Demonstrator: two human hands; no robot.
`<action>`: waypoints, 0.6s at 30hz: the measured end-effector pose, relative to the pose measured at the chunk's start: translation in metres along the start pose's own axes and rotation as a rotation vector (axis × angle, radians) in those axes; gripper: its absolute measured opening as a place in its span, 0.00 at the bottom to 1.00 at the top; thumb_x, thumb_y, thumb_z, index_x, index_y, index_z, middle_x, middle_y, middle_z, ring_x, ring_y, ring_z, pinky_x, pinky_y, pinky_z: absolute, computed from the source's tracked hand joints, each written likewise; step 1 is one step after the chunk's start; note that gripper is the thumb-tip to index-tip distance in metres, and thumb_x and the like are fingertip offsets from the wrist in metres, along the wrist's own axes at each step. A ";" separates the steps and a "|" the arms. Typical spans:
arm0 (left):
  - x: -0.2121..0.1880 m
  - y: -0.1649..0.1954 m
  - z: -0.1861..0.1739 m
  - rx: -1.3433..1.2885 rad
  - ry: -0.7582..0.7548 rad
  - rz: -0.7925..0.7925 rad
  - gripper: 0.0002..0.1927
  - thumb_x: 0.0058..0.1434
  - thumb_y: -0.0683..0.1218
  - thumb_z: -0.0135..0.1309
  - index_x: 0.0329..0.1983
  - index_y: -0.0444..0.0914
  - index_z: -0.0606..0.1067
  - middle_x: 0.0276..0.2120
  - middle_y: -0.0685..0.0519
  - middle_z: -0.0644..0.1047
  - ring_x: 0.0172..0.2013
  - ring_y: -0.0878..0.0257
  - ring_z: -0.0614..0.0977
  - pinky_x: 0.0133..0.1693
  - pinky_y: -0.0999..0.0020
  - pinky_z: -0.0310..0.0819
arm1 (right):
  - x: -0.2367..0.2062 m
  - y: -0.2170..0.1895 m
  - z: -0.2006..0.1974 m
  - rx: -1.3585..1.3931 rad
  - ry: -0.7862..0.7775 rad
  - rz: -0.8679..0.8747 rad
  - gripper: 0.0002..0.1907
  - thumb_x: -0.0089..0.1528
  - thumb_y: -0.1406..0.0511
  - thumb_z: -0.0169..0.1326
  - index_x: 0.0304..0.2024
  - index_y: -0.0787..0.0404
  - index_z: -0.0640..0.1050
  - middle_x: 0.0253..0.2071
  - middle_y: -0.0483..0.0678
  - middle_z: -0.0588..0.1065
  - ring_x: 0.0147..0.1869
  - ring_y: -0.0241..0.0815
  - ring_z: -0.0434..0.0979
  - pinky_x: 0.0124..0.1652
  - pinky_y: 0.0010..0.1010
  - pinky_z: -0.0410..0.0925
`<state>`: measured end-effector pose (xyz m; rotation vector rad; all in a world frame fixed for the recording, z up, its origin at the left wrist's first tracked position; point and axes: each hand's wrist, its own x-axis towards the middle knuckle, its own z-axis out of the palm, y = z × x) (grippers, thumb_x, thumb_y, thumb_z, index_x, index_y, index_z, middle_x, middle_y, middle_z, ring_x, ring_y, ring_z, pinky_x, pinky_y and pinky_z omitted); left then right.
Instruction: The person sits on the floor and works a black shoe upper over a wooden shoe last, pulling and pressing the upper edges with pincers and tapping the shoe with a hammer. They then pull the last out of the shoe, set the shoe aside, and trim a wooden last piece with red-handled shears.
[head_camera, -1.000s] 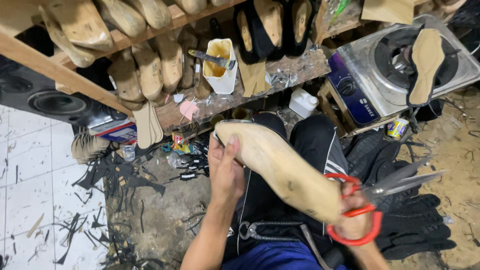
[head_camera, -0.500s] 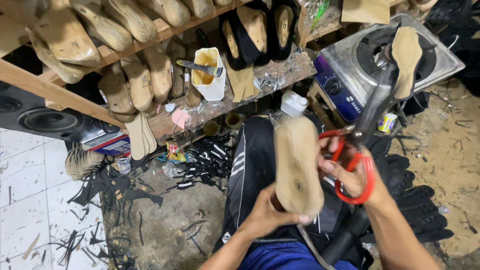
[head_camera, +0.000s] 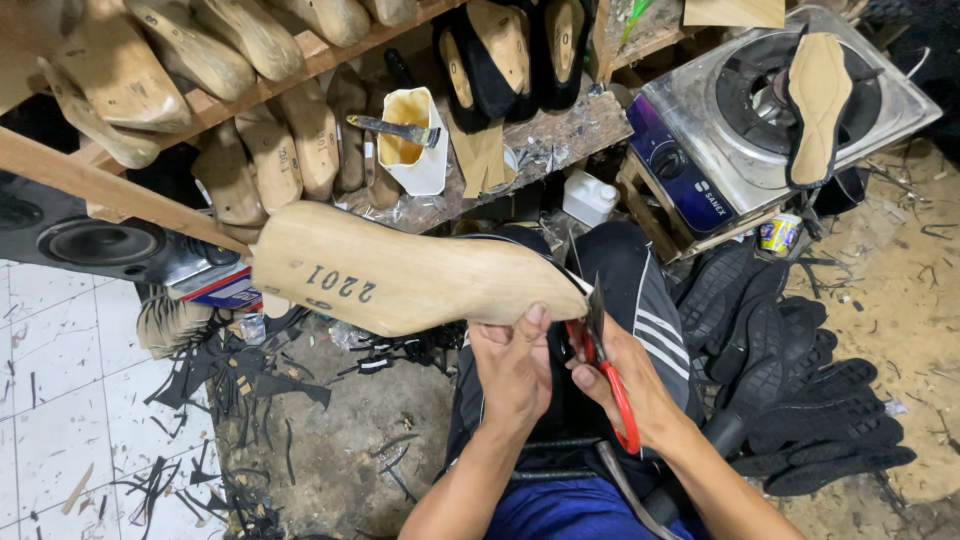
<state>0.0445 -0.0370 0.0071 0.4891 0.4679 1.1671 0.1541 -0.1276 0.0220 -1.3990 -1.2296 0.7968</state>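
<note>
Wooden shoe last (head_camera: 400, 278) is held sideways over the lap, its narrow end clamped in the left hand (head_camera: 515, 370). Red-handled scissors (head_camera: 605, 365) are gripped closed-fisted by the right hand (head_camera: 635, 385), blades touching the last's end. Black soles (head_camera: 800, 400) lie just beside on the floor.

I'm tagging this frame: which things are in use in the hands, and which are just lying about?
In use: wooden shoe last in left hand; red-handled scissors in right hand.
Lying about: glue cup, gas stove, black soles, shelf lasts.
</note>
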 end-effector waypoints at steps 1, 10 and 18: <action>-0.001 0.000 0.001 0.013 0.003 -0.020 0.32 0.59 0.33 0.60 0.65 0.37 0.61 0.57 0.49 0.71 0.55 0.61 0.76 0.55 0.63 0.74 | 0.003 -0.002 0.001 -0.066 0.020 -0.013 0.41 0.65 0.42 0.48 0.65 0.68 0.65 0.35 0.50 0.71 0.36 0.45 0.71 0.38 0.34 0.68; 0.006 0.013 -0.013 0.108 -0.149 -0.015 0.26 0.61 0.31 0.61 0.61 0.30 0.65 0.49 0.46 0.77 0.47 0.60 0.80 0.49 0.64 0.77 | 0.005 0.001 -0.006 -0.338 0.035 0.179 0.23 0.57 0.53 0.61 0.28 0.66 0.70 0.16 0.51 0.65 0.19 0.45 0.63 0.23 0.36 0.59; 0.008 0.030 -0.009 0.160 -0.207 -0.066 0.27 0.59 0.31 0.61 0.61 0.30 0.65 0.51 0.46 0.76 0.50 0.60 0.81 0.54 0.65 0.77 | -0.004 0.007 -0.007 -0.326 0.074 0.162 0.13 0.58 0.66 0.59 0.22 0.65 0.71 0.12 0.52 0.64 0.14 0.42 0.60 0.20 0.34 0.56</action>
